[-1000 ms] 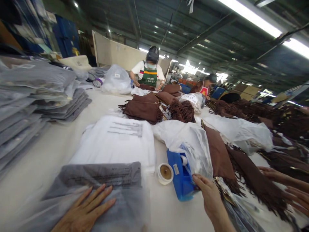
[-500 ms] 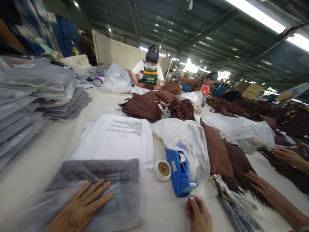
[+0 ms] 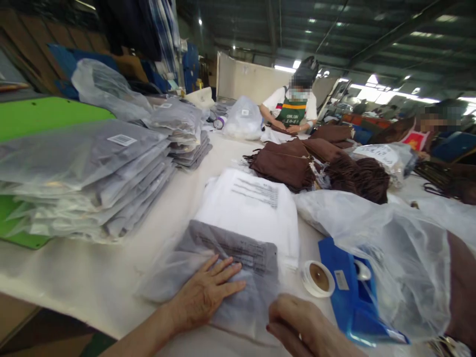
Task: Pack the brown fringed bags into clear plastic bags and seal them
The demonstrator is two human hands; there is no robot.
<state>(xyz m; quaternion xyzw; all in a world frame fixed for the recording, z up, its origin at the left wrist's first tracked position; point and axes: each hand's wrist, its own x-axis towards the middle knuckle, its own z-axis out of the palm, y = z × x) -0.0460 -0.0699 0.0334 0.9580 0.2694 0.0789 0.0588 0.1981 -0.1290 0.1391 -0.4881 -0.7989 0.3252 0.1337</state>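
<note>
With left hand [image 3: 204, 297] spread flat on grey package [image 3: 256, 277], holding nothing; with right hand [image 3: 303, 322] curled (contents unclear), near blue dispenser [image 3: 344, 302]

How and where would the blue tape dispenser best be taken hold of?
Probably around the long body of the blue tape dispenser, with the right hand coming from the left: that side wall shows bare, while the translucent bag overlaps the far right part.
</note>
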